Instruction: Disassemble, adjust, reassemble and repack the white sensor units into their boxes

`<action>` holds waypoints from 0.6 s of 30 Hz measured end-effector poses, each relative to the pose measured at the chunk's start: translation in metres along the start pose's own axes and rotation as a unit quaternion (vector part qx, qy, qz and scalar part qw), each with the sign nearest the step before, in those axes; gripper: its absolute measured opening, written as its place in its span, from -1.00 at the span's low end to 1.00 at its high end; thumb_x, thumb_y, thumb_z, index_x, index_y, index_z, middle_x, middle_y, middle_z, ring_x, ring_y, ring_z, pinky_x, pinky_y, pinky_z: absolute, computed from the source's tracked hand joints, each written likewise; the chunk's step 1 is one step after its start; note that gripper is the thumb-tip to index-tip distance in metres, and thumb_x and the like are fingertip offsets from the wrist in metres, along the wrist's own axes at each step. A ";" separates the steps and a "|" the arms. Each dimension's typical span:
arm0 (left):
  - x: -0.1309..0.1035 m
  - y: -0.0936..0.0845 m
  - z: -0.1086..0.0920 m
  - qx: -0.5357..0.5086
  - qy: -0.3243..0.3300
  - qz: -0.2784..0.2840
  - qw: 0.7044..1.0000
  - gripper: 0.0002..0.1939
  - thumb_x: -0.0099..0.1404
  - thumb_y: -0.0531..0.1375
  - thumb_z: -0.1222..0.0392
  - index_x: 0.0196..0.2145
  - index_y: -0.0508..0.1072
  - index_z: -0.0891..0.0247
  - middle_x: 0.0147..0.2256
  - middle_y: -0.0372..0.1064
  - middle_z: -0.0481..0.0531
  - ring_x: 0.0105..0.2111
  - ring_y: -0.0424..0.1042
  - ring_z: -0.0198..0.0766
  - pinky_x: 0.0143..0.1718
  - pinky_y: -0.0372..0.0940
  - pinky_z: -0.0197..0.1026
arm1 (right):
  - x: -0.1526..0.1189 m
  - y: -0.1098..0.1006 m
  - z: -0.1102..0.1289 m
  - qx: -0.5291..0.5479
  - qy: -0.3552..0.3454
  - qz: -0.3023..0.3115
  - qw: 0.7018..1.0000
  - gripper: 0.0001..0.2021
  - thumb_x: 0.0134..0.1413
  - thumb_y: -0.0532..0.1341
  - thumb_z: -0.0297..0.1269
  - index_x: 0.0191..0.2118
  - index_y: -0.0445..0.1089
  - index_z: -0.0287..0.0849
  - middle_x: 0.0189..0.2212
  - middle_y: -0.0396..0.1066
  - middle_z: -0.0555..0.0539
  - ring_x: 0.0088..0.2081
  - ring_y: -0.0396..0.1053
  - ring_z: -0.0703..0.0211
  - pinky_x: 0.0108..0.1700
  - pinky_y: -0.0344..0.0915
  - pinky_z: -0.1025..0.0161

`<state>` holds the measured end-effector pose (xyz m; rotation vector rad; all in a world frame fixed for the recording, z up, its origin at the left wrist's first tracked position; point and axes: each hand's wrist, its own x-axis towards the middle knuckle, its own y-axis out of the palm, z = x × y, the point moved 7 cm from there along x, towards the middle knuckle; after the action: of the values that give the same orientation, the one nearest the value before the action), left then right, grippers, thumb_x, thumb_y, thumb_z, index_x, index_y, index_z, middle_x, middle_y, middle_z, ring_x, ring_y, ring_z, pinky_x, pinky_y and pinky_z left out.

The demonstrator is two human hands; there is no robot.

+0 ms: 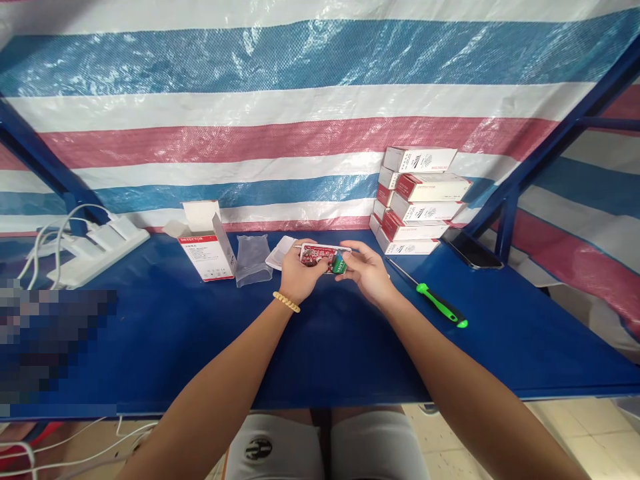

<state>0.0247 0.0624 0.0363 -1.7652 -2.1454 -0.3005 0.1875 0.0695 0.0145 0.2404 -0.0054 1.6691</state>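
Observation:
Between my two hands is an opened white detector with a red circuit board (311,254) showing inside its casing. My left hand (299,272) grips its left end, the thumb lying over the board. My right hand (367,270) holds the right end, with its thumb against a small green piece (339,265) that bears white lettering and looks like a battery. Fingers hide the underside of the casing. Just behind my left hand lies a flat white piece (278,253), partly covered, its kind unclear. A screwdriver (440,305) with a green and black handle rests right of my right hand.
An opened detector box (207,257) stands at left, beside a clear plastic bag (253,260). Several closed boxes (420,210) are stacked at the back right, near a black phone (473,249). A white power strip (100,250) with cables occupies the far left of the blue table (340,360).

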 end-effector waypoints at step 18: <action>-0.015 0.009 -0.015 0.171 0.129 -0.044 0.976 -0.73 0.11 0.30 0.24 -0.21 0.37 0.21 -0.33 0.48 -0.02 -0.39 0.50 -0.26 -0.25 0.39 -0.19 | -0.014 0.001 0.031 -0.392 -0.199 -0.152 0.885 -0.81 0.01 0.21 -0.18 -0.27 0.36 -0.16 -0.40 0.49 -0.10 -0.44 0.45 0.13 -0.27 0.43 0.12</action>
<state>0.0377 0.0449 0.0435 -1.3635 -1.9537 -0.1584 0.1928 0.0515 0.0426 -0.0413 -0.8949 1.1640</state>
